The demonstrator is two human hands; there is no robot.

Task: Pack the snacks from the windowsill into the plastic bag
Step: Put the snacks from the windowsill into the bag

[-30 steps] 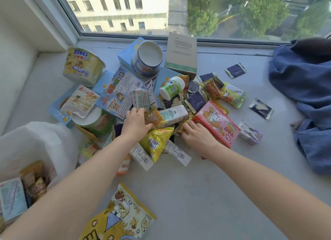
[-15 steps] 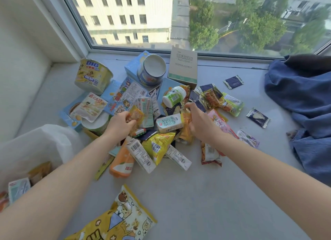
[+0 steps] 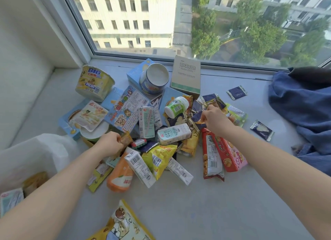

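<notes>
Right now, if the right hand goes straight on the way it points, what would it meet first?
The right hand, closed on a small dark blue foil packet, points up-left. Probably first: the white bottle with green label, though depth is unclear.

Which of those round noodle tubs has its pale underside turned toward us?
The blue tub by the window, tipped on its side showing its pale base; the yellow "BIG" tub shows its printed side.

Both forearms reach forward — left hand [image 3: 109, 144] and right hand [image 3: 214, 118] fingers curled closed.
</notes>
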